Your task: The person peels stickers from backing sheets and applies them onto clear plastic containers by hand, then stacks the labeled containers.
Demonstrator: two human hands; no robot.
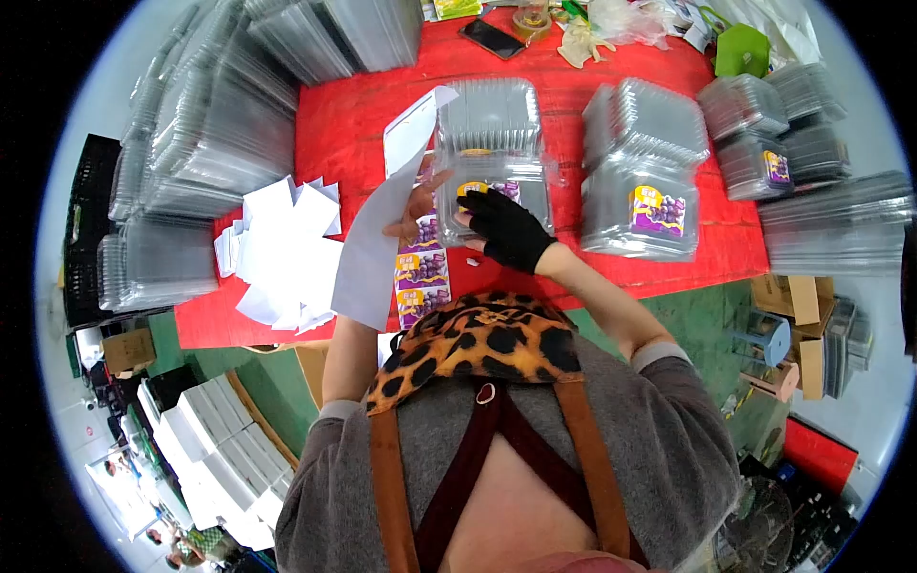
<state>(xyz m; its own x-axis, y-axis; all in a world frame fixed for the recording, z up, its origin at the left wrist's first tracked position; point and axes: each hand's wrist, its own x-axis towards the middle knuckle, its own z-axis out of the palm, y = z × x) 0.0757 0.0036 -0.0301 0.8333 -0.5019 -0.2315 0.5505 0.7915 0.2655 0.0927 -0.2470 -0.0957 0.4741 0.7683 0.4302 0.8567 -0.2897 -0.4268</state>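
Note:
My right hand (506,227), in a black fingerless glove, lies with its fingers spread over a purple and yellow label on a clear plastic box (525,177). My left hand (417,205), bare, is at the box's left side, partly behind a curled white backing sheet (377,229); whether it grips the sheet is unclear. A strip of grape-picture labels (421,270) runs down beneath that hand towards my body. Behind the box stands a stack of clear lids (489,113). To the right, a labelled box stack (640,212) stands upright.
White paper sheets (291,253) lie heaped at the left. Tall stacks of clear boxes (224,124) line the left edge, with more (841,229) at the right. A phone (492,38), a tape roll (532,19) and a green object (742,51) lie along the far side.

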